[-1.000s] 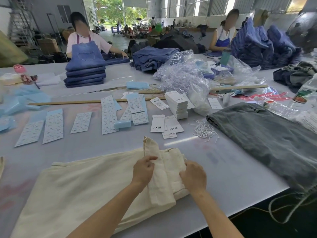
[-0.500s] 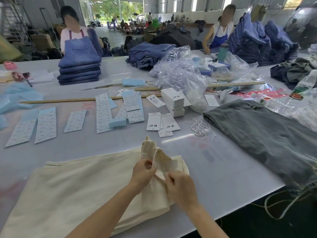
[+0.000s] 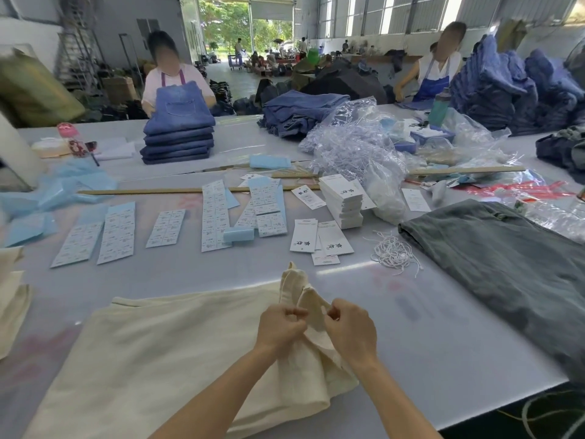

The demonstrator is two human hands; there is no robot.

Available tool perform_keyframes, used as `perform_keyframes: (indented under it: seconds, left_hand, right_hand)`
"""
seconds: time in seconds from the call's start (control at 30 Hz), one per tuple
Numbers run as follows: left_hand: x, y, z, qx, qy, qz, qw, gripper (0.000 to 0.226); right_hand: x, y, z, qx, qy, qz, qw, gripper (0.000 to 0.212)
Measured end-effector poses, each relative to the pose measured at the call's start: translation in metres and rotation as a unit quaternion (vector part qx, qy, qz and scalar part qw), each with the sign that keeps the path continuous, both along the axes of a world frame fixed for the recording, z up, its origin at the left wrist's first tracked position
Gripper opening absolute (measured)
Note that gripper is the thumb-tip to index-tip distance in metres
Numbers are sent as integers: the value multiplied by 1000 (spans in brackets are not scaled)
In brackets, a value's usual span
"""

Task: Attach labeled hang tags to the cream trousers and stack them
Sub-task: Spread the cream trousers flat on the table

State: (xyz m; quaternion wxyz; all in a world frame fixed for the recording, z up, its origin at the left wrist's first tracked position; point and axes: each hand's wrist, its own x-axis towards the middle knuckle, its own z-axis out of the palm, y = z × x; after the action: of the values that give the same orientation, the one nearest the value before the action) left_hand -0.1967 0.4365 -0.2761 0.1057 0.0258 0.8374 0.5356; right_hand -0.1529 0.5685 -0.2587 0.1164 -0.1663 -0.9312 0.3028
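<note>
We have the cream trousers [image 3: 164,353] lying flat on the surface [image 3: 443,337] right in front of us, their waist end bunched up toward the right. Our left hand [image 3: 280,324] pinches a fold of that waist fabric with curled fingers, and our right hand [image 3: 349,327] pinches the neighbouring flap just beside it. We hold the cloth lifted and parted like this, we judge, to expose a loop or seam where a tag string can go through; whether anything is already threaded there we cannot tell.

No tag is in either hand yet. The loose hang tags [image 3: 319,240] lie beyond the trousers, within reach, and the tangle of white strings [image 3: 394,253] sits just to their right, so both supplies are close for the next reach. A taller stack of tags [image 3: 343,201] stands further back, and sheets of printed labels [image 3: 117,231] are spread out to the left.

At the far left edge more cream cloth [image 3: 9,299] is piled up, likely the finished stack. A grey garment [image 3: 506,258] lies to our right, well apart.
</note>
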Motion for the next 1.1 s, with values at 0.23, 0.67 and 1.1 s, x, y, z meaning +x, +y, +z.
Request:
perform_keyframes:
  seconds: [0.23, 0.67, 1.1]
  left_hand:
    - [-6, -1, -10, 168, -154, 93, 969, 29]
    - [-2, -12, -19, 222, -163, 56, 960, 39]
    - [3, -19, -19, 248, -170, 8, 954, 40]
  right_hand:
    - [19, -44, -6, 113, 81, 140, 980, 10]
    - [12, -5, -14, -99, 24, 10, 995, 20]
    - [7, 2, -18, -171, -38, 111, 978, 50]
